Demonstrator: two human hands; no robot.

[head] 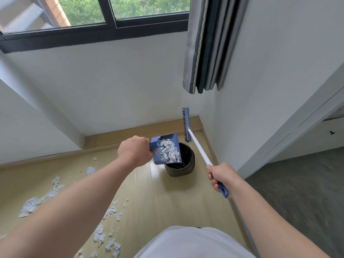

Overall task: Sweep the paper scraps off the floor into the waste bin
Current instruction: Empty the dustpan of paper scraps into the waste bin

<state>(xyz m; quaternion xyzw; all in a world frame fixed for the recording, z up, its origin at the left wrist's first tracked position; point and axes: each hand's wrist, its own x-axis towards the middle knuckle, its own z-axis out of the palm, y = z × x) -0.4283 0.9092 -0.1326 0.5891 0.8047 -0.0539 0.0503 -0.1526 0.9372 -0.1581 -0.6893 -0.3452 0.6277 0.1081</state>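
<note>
Am gripping blue plastic dustpan [165, 148] w/ L hand [135, 152], tilting white paper scraps [169, 151] over round dark waste bin [181, 165]; R hand [220, 175] clenching white-handled blue broom [199, 148], raised. Risk: pan half off rim, scraps spilling outside.

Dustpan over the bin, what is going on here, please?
A person is clearing up torn paper. The left hand grips a blue dustpan loaded with scraps and holds it tilted above the black bin. The right hand grips the broom by its handle, with the head raised off the floor near the wall. Many other scraps lie on the floor to the left.
</note>
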